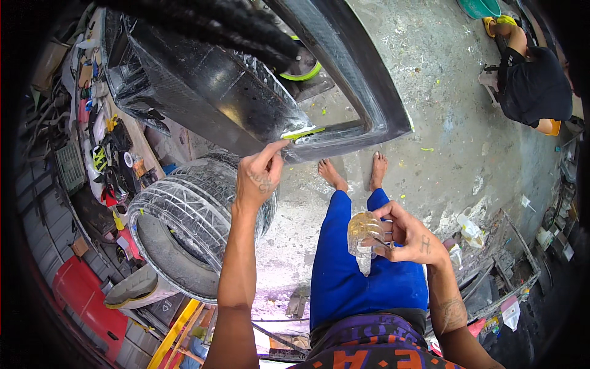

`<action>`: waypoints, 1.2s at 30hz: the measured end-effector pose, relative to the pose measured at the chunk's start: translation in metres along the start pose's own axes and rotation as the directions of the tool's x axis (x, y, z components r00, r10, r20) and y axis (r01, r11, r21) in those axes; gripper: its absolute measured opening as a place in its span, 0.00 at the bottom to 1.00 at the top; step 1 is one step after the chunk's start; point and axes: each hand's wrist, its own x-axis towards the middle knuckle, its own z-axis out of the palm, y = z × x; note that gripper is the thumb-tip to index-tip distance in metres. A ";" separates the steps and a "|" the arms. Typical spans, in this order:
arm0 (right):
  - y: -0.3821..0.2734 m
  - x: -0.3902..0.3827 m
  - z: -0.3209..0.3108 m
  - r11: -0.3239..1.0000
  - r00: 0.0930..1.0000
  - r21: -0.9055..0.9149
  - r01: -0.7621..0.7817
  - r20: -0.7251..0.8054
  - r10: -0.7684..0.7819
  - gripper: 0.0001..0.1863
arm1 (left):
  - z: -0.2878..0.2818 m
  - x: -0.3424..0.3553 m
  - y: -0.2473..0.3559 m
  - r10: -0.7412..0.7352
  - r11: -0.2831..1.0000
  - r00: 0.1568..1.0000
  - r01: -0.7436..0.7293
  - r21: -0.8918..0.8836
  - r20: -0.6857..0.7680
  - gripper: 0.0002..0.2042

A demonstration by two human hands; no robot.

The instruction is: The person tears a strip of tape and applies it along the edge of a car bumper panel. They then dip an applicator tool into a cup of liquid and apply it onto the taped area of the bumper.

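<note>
My left hand (261, 175) reaches up to the lower edge of a large black panel frame (381, 92). Its thumb and index finger are pinched together beside a yellow-green strip (302, 133) in the frame's corner; whatever is between the fingertips is too small to make out. Over my lap, my right hand (405, 237) is closed around a clear plastic cup (364, 232) with an amber tint, its fingers wrapped round the right side. What the cup contains cannot be told clearly.
Below the panel on the left lies a large dusty tire (184, 215). A cluttered bench (101, 141) runs along the far left, near a red panel (89, 307). At upper right another person (534, 83) bends near a green basin (479, 7). A metal frame (522, 264) with scraps lies right.
</note>
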 end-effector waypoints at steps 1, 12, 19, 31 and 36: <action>-0.001 0.000 -0.001 1.000 1.000 -0.001 0.000 0.001 0.000 0.30 | 0.001 -0.001 0.000 0.000 1.000 1.000 0.000 0.000 -0.002 0.11; -0.001 -0.005 -0.004 0.998 0.998 0.043 -0.052 -0.030 0.053 0.30 | 0.013 0.003 -0.001 0.059 0.994 0.998 -0.056 0.093 -0.037 0.15; -0.001 -0.006 -0.005 0.998 0.998 0.033 -0.049 -0.032 0.050 0.30 | 0.012 0.001 -0.002 0.103 0.984 0.994 -0.098 0.149 -0.029 0.17; 0.001 0.004 -0.017 0.977 0.993 -0.203 -0.061 -0.110 0.039 0.25 | 0.025 -0.096 0.049 -0.357 0.901 0.932 0.328 -0.283 -0.057 0.15; 0.005 0.009 -0.021 0.950 0.997 -0.305 -0.070 -0.049 0.058 0.25 | 0.020 -0.114 0.133 -0.135 0.824 0.974 0.213 -0.525 0.183 0.33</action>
